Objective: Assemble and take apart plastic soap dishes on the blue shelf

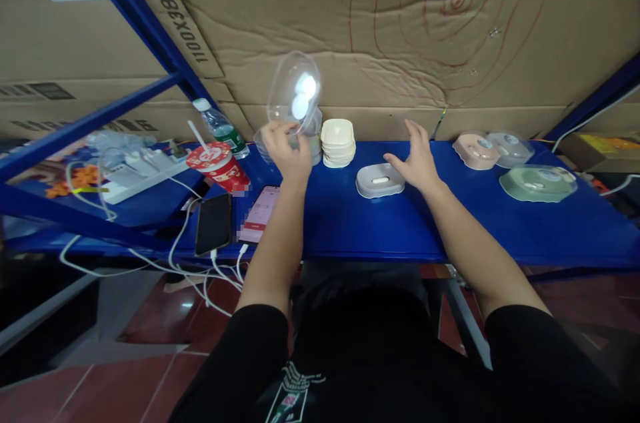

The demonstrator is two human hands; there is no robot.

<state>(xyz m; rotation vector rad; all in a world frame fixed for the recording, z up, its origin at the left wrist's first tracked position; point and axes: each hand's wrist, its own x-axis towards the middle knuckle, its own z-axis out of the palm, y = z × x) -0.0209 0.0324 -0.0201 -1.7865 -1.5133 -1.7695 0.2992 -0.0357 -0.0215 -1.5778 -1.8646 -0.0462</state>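
Observation:
My left hand point(289, 153) grips a clear plastic lid point(285, 86) by its lower edge and holds it tilted up above the blue table. Light glares off the lid. My right hand point(419, 159) is open, thumb and fingers apart, just beside a small white oval box point(380, 188) with a pill-shaped piece on its top. Whether the fingertips touch the box, I cannot tell. A stack of cream square dishes point(339, 141) stands between my hands. More clear plastic pieces point(315, 136) sit behind my left hand, partly hidden by it.
On the right lie a pink box point(477, 151), a clear grey one point(510, 148) and a green one point(539, 184). To the left are a red cup point(220, 166) with a straw, a water bottle point(225, 133), two phones on cables and a power strip point(145, 173). Cardboard point(320, 9) walls the back.

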